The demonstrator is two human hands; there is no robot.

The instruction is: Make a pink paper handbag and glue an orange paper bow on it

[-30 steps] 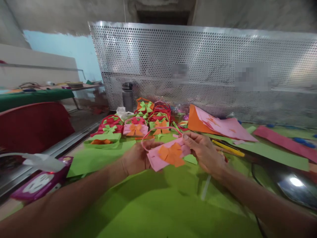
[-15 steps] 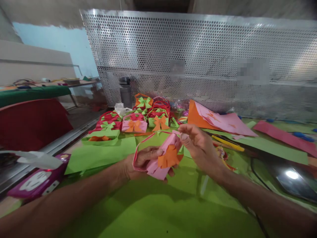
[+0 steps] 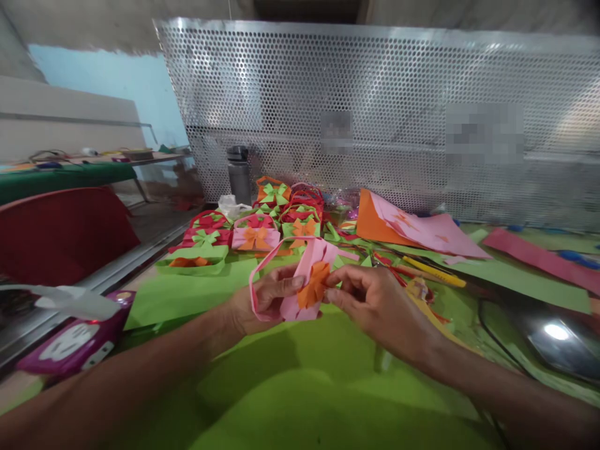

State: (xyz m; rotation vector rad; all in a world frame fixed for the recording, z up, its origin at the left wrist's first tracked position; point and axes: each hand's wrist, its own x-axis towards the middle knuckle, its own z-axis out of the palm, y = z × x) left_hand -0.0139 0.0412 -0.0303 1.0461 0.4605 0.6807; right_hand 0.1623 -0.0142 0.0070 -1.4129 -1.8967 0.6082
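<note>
A small pink paper bag with a long pink handle loop is held over the green sheet, tilted. My left hand grips it from the left, thumb on its front and the loop around the hand. On the bag's front is an orange paper bow. The fingertips of my right hand pinch the bow's right edge. Behind stand finished-looking bags: a pink one with an orange bow, a red one with a green bow, and several more.
A purple box with a white tool lies at left. A dark bottle stands before the perforated metal panel. To the right are orange and pink sheets, a yellow cutter and a dark shiny device.
My right hand has moved down from the bag's upper end to the bow, and its fingers have closed there. The bag has turned slightly in my left hand.
</note>
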